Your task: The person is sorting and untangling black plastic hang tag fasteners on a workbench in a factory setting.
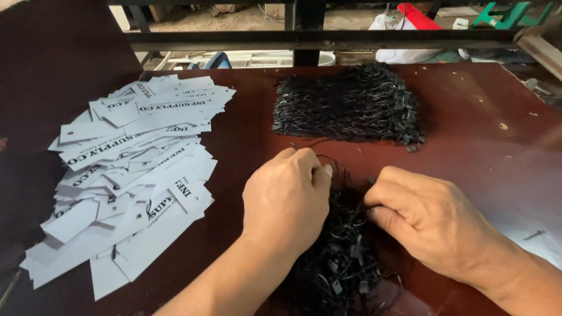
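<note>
Tags (132, 169) first, over on the left: a big sloppy heap of flat white card rectangles with black print, each with a little punched hole, fanned out and overlapping on the dark reddish-brown table (480, 117). Tabletop looks smooth and kinda glossy, with a few pale specks and scuffs toward the right.

Moving over, the left hand (287, 199) sits knuckles-up just right of the tags, fingers curled in tight with the thumb pressed against them, pinching a thin black string at the top of the near bundle (342, 263). That bundle is a tangled, wiry mass of black cords with small blocky plastic ends, lying between the two forearms and running down to the bottom edge.

Behind it, well apart, a second bundle (348, 105) of the same cords lies neater, strands mostly side by side, clasps lined up along its right end.

Right hand (424, 216) is on the right side of the near bundle, fingers folded under and digging into the strings; can't tell exactly which strand it's got.
</note>
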